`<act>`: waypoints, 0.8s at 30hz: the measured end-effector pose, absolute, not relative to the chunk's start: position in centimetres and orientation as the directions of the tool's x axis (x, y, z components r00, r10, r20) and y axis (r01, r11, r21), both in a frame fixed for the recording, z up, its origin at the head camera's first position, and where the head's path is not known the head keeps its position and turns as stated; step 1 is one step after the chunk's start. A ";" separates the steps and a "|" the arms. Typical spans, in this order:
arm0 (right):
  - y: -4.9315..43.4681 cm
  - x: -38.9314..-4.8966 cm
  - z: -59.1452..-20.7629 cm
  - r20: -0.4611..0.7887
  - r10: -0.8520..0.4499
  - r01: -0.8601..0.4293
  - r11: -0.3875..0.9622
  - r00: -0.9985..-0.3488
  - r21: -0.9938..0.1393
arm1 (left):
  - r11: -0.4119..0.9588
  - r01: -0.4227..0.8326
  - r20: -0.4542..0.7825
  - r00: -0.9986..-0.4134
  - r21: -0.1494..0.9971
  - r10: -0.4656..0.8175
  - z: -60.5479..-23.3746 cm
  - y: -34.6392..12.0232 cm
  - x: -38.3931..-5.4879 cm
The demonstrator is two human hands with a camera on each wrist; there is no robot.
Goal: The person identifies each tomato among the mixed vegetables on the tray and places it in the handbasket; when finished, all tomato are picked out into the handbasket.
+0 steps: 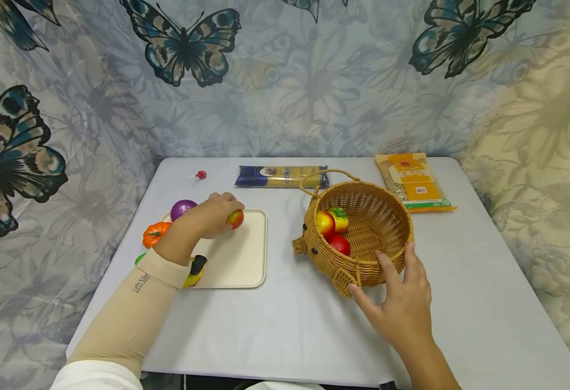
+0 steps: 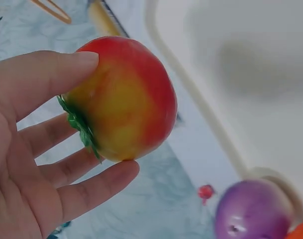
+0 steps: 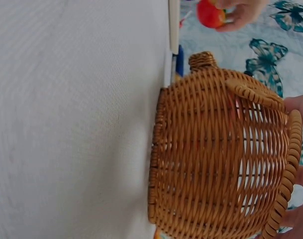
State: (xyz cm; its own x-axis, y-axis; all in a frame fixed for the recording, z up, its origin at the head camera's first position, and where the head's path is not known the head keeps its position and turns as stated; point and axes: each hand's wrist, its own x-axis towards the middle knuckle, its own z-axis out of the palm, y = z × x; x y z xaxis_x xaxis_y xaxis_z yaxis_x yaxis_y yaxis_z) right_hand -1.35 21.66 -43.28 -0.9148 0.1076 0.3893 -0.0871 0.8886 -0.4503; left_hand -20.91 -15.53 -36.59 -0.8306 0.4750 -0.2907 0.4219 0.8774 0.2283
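Observation:
My left hand point(image 1: 208, 216) grips a red-and-yellow toy fruit with a green leafy top point(image 2: 122, 99) above the cream tray point(image 1: 246, 262); thumb and fingertips press its sides. On the right, my right hand point(image 1: 404, 309) holds the near rim of a round wicker basket point(image 1: 380, 216), fingers over the edge and thumb by a woven ear. The basket stands upright on the table and carries a red-yellow fruit point(image 1: 324, 223), a yellow one with a green top point(image 1: 339, 221) and a red one point(image 1: 339, 245).
A purple toy vegetable point(image 1: 182, 208), an orange pumpkin point(image 1: 155, 234) and a yellow item with a black end point(image 1: 196, 269) lie around the tray's left side. Farther back are a small red object point(image 1: 201, 174), a blue-and-gold packet point(image 1: 281, 176) and an orange-labelled bag point(image 1: 414, 181).

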 end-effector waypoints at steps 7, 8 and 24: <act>21.6 -1.2 -43.3 0.385 0.114 -0.076 0.893 -0.916 -0.444 | 0.838 0.494 -0.252 -0.801 0.232 0.543 -34.2 -13.5 -20.6; 21.5 -1.2 -43.3 0.383 0.115 -0.074 0.893 -0.917 -0.445 | 0.832 0.504 -0.247 -0.797 0.230 0.551 -33.8 -13.2 -20.5; 21.6 -0.8 -43.0 0.375 0.114 -0.070 0.893 -0.920 -0.445 | 0.716 0.666 -0.182 -0.693 0.210 0.698 -28.1 -6.8 -18.9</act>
State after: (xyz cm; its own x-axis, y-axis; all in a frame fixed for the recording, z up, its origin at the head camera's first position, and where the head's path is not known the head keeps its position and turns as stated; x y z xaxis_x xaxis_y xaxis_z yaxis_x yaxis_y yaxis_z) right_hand -0.82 21.64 -43.01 -0.9199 0.1144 0.3750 -0.0704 0.8927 -0.4452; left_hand -18.89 -6.79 -28.14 -0.6928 0.6977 -0.1823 0.6659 0.7160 0.2096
